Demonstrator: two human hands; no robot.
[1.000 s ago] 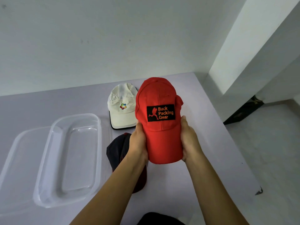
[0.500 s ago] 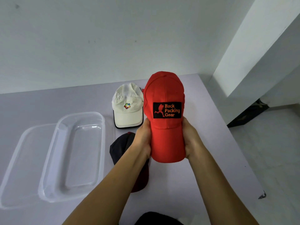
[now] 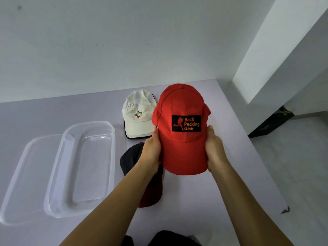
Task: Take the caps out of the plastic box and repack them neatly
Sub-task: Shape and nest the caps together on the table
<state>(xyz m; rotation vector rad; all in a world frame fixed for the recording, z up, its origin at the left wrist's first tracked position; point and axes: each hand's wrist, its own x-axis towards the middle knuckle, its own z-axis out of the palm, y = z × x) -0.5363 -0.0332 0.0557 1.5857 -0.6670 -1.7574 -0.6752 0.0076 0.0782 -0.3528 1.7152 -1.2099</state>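
- Red cap (image 3: 184, 148): above the table (image 3: 221, 183), my left hand (image 3: 152, 151) and right hand (image 3: 214, 150) gripping its brim sides.
- White cap (image 3: 137, 115), dark cap (image 3: 130, 159): on table.
- Box (image 3: 83, 167): left.

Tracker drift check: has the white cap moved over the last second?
No. The white cap lies in the same spot just right of the plastic box, by its far corner; only the camera view shifted.
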